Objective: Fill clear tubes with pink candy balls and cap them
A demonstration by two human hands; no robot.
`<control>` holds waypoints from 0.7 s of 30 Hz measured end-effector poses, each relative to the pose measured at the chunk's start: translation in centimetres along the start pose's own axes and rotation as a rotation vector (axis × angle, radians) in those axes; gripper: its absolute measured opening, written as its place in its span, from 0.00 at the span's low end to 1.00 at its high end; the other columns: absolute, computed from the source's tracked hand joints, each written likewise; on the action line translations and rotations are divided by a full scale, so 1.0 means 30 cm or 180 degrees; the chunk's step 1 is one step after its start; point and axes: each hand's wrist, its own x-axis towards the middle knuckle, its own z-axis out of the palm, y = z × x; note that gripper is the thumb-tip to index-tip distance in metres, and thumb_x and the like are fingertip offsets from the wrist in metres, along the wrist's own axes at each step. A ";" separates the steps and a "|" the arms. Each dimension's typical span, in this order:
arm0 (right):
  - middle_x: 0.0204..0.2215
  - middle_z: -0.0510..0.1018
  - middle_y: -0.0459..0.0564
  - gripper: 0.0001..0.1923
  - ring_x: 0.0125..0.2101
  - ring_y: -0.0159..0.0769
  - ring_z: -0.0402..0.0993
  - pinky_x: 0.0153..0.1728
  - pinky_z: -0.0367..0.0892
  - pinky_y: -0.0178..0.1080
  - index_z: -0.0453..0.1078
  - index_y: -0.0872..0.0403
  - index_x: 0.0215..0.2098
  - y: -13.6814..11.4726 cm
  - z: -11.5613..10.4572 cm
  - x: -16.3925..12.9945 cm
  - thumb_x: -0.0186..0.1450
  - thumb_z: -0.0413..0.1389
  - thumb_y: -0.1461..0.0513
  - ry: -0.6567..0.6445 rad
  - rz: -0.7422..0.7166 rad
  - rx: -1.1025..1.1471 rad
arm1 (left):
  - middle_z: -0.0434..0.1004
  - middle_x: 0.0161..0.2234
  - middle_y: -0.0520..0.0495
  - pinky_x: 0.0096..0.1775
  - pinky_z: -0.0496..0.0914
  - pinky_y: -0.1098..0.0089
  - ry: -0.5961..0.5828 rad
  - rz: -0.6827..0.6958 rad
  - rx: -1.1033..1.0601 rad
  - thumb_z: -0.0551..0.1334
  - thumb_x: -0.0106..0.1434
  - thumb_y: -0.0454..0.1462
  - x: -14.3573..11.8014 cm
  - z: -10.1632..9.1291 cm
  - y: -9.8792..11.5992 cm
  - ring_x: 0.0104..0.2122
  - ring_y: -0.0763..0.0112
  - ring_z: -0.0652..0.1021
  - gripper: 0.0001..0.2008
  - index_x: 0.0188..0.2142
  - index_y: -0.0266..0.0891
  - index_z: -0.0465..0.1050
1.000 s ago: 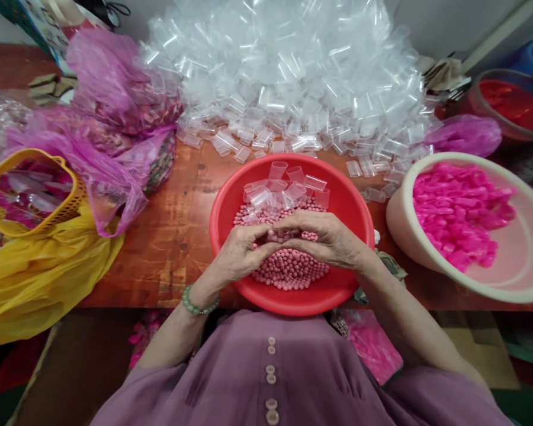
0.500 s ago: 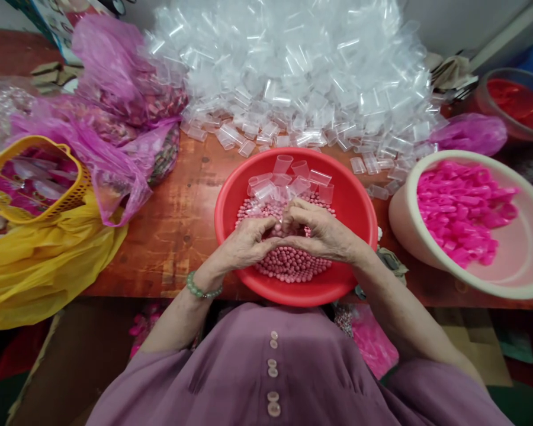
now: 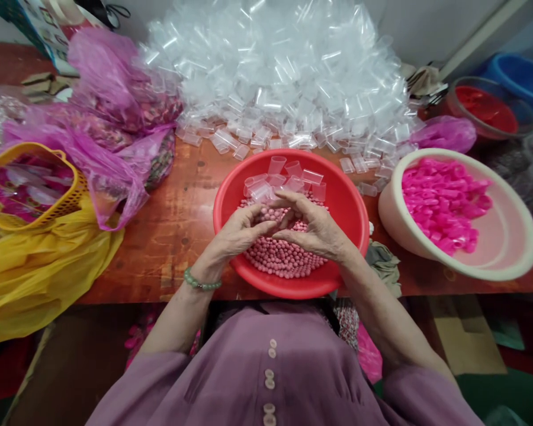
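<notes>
Head view: both hands are working over the red basin (image 3: pixel 353 204) at the middle of the wooden table (image 3: pixel 177 225). Left hand (image 3: pixel 237 234) and right hand (image 3: pixel 317 228) are meeting fingertip to fingertip above the pink beads (image 3: pixel 284 260); fingers are curling inward, pinching at something too small to tell. Clear tubes (image 3: pixel 288 174) are lying in the basin at 12 o'clock of the hands, just beside the fingertips. Behind, at 12 o'clock, a heap of clear tubes (image 3: pixel 284 77) is piling up. At 3 o'clock a cream bowl (image 3: pixel 506 260) is holding pink caps (image 3: pixel 439 204). At 9 o'clock a yellow basket (image 3: pixel 66 201) is sitting on a yellow bag (image 3: pixel 39 278)
</notes>
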 end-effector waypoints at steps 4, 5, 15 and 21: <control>0.57 0.71 0.55 0.35 0.36 0.34 0.78 0.44 0.76 0.45 0.57 0.45 0.63 -0.008 0.007 -0.036 0.61 0.64 0.55 0.0357 0.0308 0.0265 | 0.79 0.35 0.48 0.43 0.70 0.70 0.0056 -0.0005 -0.0421 0.72 0.54 0.39 -0.004 -0.006 0.009 0.37 0.70 0.77 0.16 0.41 0.36 0.77; 0.56 0.72 0.55 0.34 0.36 0.33 0.78 0.44 0.76 0.44 0.59 0.46 0.62 -0.008 0.007 -0.045 0.61 0.64 0.55 0.0574 0.0370 0.0322 | 0.78 0.34 0.49 0.43 0.70 0.71 0.0075 0.0067 -0.0380 0.72 0.53 0.38 -0.009 -0.004 0.010 0.36 0.72 0.77 0.14 0.39 0.36 0.77; 0.34 0.79 0.49 0.19 0.33 0.35 0.75 0.37 0.72 0.40 0.73 0.53 0.43 0.030 0.005 -0.134 0.61 0.63 0.51 0.1238 0.0809 0.0224 | 0.80 0.36 0.44 0.43 0.73 0.68 -0.0474 -0.0152 -0.0641 0.70 0.57 0.40 -0.055 0.056 0.023 0.37 0.70 0.80 0.14 0.40 0.34 0.76; 0.36 0.78 0.49 0.17 0.34 0.34 0.75 0.38 0.72 0.39 0.74 0.53 0.42 -0.018 -0.007 -0.100 0.60 0.64 0.53 0.0742 0.0490 0.0250 | 0.80 0.37 0.46 0.44 0.73 0.69 -0.0326 -0.0170 -0.0715 0.72 0.54 0.37 -0.055 0.071 -0.005 0.37 0.72 0.78 0.15 0.41 0.35 0.77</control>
